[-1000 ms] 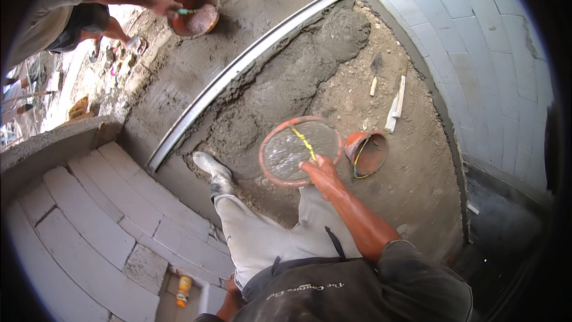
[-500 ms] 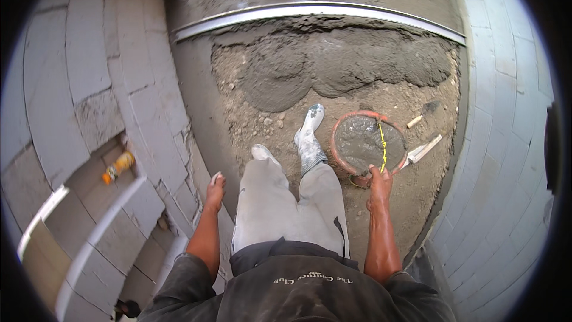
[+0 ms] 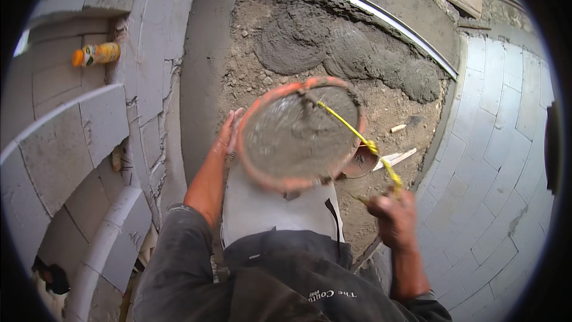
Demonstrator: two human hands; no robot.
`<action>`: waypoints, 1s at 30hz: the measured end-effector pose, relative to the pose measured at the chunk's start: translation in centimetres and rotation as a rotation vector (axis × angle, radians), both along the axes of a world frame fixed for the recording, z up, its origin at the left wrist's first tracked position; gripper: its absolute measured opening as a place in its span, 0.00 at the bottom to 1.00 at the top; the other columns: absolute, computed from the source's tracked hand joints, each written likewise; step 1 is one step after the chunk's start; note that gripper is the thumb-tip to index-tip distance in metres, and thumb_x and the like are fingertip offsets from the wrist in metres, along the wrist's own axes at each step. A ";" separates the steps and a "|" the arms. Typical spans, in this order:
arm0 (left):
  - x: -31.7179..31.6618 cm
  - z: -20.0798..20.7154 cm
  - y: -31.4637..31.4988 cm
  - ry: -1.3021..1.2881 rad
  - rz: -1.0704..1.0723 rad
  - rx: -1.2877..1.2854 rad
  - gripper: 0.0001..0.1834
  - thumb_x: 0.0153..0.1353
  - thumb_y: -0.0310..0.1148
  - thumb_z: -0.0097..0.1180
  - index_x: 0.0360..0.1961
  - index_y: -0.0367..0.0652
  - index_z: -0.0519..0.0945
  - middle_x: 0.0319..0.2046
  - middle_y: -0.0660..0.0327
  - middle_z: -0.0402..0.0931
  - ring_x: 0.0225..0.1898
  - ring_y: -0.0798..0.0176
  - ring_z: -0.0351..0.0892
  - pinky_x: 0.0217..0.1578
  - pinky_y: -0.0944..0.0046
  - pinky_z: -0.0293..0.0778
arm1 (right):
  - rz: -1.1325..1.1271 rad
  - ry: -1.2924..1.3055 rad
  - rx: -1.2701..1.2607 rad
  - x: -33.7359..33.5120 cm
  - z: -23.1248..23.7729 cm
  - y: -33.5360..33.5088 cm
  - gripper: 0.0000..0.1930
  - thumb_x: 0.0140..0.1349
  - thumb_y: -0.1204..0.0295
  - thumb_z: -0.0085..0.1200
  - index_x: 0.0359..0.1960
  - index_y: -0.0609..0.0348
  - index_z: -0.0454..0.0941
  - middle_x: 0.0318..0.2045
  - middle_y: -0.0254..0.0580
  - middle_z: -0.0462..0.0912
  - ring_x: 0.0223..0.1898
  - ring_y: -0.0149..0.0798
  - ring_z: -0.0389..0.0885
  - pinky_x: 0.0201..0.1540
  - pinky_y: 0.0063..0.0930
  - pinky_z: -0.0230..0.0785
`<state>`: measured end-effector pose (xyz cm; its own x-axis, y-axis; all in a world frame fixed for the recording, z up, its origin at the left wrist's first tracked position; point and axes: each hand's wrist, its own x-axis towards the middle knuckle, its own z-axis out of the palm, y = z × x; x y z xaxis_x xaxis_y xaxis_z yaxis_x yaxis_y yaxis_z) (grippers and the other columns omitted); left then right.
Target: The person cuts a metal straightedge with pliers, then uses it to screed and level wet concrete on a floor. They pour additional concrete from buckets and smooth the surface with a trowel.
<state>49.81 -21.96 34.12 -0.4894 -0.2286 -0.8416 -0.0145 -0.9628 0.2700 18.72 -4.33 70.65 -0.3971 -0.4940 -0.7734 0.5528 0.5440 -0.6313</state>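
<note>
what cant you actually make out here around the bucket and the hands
Head view only:
- Left hand: its fingers go behind the orange bucket rim, so the grip is hidden.
- Right hand: motion-blurred; the fingers around the yellow cord cannot be told apart.
- Smaller orange vessel: mostly hidden behind the bucket.
- The person's feet: covered by the bucket and trousers.
- Top right corner: cut off by the fisheye rim.

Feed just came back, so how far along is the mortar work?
Done: grey mortar mounds lie below the metal rail. In hand: the orange pan, full of wet mix, lifted with the left hand on its rim and the right hand gripping the yellow cord. Left: bare rubble remains uncovered.
</note>
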 end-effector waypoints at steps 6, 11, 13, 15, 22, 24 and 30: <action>-2.4 2.2 6.8 0.530 0.442 0.208 0.40 0.69 0.62 0.33 0.72 0.45 0.54 0.70 0.51 0.56 0.71 0.48 0.54 0.68 0.49 0.55 | 0.077 0.112 -0.035 1.1 2.6 -6.4 0.16 0.63 0.60 0.57 0.27 0.56 0.68 0.17 0.26 0.61 0.19 0.25 0.58 0.24 0.25 0.54; 2.6 2.9 10.6 0.507 0.607 0.204 0.41 0.68 0.63 0.31 0.72 0.44 0.55 0.70 0.51 0.57 0.71 0.48 0.54 0.68 0.49 0.56 | 0.691 0.265 -0.041 4.4 -7.8 -9.3 0.20 0.65 0.57 0.55 0.27 0.63 0.75 0.19 0.32 0.70 0.23 0.28 0.66 0.25 0.29 0.59; 3.9 1.1 10.9 0.488 0.648 0.179 0.41 0.68 0.64 0.30 0.72 0.44 0.56 0.70 0.51 0.58 0.71 0.48 0.55 0.67 0.49 0.56 | 0.806 0.327 0.020 6.0 -12.7 -9.5 0.22 0.64 0.55 0.56 0.25 0.64 0.75 0.17 0.33 0.68 0.22 0.29 0.64 0.25 0.31 0.58; 4.8 -1.4 10.7 0.468 0.679 0.140 0.42 0.68 0.64 0.29 0.71 0.44 0.56 0.69 0.51 0.58 0.71 0.48 0.55 0.67 0.49 0.57 | 0.767 0.368 0.017 8.3 -17.8 -10.2 0.23 0.63 0.54 0.57 0.23 0.65 0.73 0.16 0.34 0.66 0.22 0.29 0.63 0.24 0.32 0.57; 4.5 -8.2 8.7 0.358 0.702 0.024 0.43 0.67 0.66 0.27 0.71 0.43 0.58 0.68 0.52 0.60 0.70 0.48 0.56 0.67 0.48 0.58 | 0.641 0.463 -0.053 8.2 -29.3 -9.7 0.23 0.60 0.56 0.62 0.21 0.64 0.71 0.16 0.36 0.62 0.22 0.27 0.60 0.23 0.30 0.55; 3.4 -8.9 8.2 0.245 0.686 0.000 0.43 0.67 0.67 0.26 0.70 0.43 0.59 0.68 0.52 0.61 0.70 0.49 0.56 0.67 0.48 0.58 | 0.559 0.465 -0.038 6.2 -30.7 -8.3 0.21 0.59 0.57 0.64 0.23 0.63 0.74 0.17 0.30 0.64 0.23 0.25 0.60 0.23 0.27 0.55; -9.5 -6.4 5.1 -0.293 0.337 -0.049 0.51 0.61 0.75 0.28 0.71 0.44 0.58 0.69 0.53 0.58 0.70 0.48 0.55 0.66 0.47 0.56 | 0.062 0.347 -0.019 -4.8 -35.0 -2.6 0.16 0.60 0.58 0.64 0.32 0.60 0.81 0.24 0.24 0.75 0.27 0.23 0.70 0.30 0.24 0.66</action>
